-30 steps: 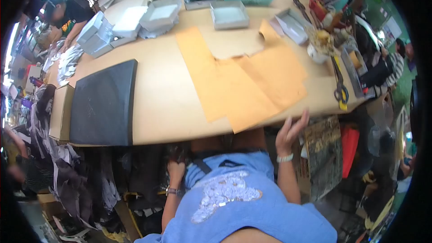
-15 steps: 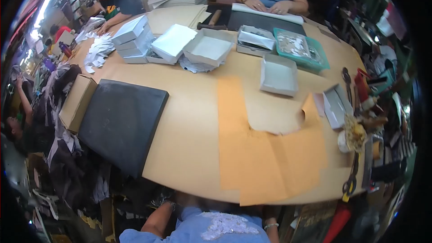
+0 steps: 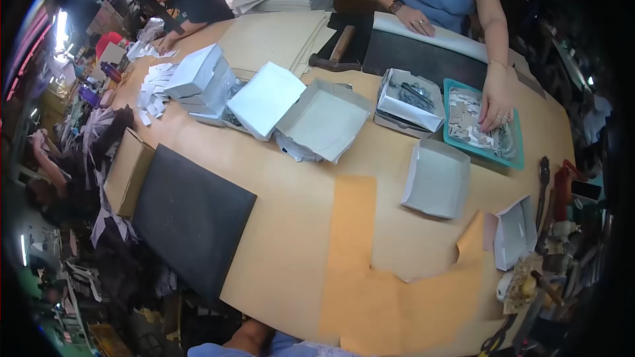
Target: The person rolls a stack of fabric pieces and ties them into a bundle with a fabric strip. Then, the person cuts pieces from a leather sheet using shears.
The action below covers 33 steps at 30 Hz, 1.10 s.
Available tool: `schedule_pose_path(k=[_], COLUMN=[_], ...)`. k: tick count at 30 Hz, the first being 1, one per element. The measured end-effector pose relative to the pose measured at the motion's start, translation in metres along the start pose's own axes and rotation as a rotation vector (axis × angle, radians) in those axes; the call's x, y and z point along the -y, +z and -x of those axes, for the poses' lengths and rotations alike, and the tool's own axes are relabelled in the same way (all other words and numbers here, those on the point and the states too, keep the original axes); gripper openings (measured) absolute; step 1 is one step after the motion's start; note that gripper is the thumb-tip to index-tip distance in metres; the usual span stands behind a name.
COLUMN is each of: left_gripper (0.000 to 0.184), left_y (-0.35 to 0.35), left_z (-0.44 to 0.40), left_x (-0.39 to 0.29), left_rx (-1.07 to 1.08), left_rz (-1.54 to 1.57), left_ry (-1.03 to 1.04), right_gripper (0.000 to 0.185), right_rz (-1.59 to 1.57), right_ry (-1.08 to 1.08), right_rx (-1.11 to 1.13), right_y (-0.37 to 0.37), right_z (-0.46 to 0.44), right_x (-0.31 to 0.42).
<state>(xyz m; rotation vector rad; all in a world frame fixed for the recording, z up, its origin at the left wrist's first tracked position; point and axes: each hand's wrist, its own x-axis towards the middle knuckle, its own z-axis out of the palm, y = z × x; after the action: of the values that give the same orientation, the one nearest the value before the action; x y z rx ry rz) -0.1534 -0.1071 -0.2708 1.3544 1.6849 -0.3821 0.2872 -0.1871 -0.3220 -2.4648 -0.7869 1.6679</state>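
Neither of my hands shows; only part of my left forearm [image 3: 248, 337] appears at the bottom edge, its far end hidden below the table. Nearest to me on the table lies an orange sheet [image 3: 397, 311] with a large irregular cut-out. Left of it sits a thick black slab [image 3: 195, 215], with a brown cardboard box [image 3: 129, 172] standing against its far left side. Beyond the sheet is a white box lid [image 3: 436, 178] with its hollow side up.
A co-worker's hand [image 3: 496, 106] reaches into a teal tray [image 3: 518, 149] of small pale pieces. White boxes [image 3: 264, 99] and a hammer [image 3: 340, 49] lie farther back. Scissors [image 3: 496, 340] lie at the right edge. Another person [image 3: 192, 0] leans over the far left.
My view has tilted up, so the table sits lower and my right arm has left the picture. The co-worker opposite has moved one hand from the white roll to the teal tray.
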Motion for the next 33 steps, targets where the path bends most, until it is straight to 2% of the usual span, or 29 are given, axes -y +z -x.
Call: schedule_pose_path(k=[3,12,17,19,22,23,25,27,29,30,32,33], left_gripper=[0.038,0.038,0.039,0.039,0.039,0.039,0.039,0.039,0.041,0.043,0.048,0.047], left_y=[0.000,0.033,0.053,0.061,0.072,0.077,0.082,0.083,0.030,0.004,-0.039,-0.037], left_z=[-0.001,-0.020,-0.018,-0.019,-0.014,-0.010,-0.003,0.010,0.076,0.109,0.172,0.173], left_x=[-0.005,0.023,0.033,0.035,0.039,0.040,0.041,0.038,-0.039,-0.077,-0.137,-0.135], left_rx=[-0.002,-0.045,-0.052,-0.046,-0.050,-0.084,-0.148,-0.150,0.015,0.138,0.182,0.176], left_rz=[-0.006,-0.078,-0.104,-0.118,-0.088,-0.011,0.276,0.393,-0.070,-0.325,0.044,0.179], left_ry=[0.008,0.110,0.154,0.171,0.219,0.283,0.534,0.635,0.304,0.183,0.418,0.665], right_gripper=[0.043,0.040,0.039,0.038,0.041,0.048,0.050,0.048,0.040,0.050,0.043,0.041], right_rz=[0.035,0.125,0.252,0.254,0.076,0.142,0.147,0.246,0.438,0.373,0.390,0.398], right_ry=[-0.027,-0.198,-0.534,-0.591,-0.424,-0.178,-0.299,-0.401,-0.493,-0.358,-0.386,-0.397], right_rx=[0.013,-0.026,-0.092,-0.116,-0.077,0.013,-0.076,-0.070,0.032,-0.036,0.115,0.193], right_y=[-0.003,0.026,0.037,0.045,0.049,0.036,0.045,0.059,0.080,0.025,-0.005,-0.009], right_z=[0.003,0.005,-0.006,-0.012,-0.006,0.027,0.058,0.060,0.040,0.156,0.206,0.220], right_x=[-0.001,-0.078,-0.116,-0.120,-0.100,-0.055,-0.040,-0.042,-0.045,0.044,0.098,0.105])
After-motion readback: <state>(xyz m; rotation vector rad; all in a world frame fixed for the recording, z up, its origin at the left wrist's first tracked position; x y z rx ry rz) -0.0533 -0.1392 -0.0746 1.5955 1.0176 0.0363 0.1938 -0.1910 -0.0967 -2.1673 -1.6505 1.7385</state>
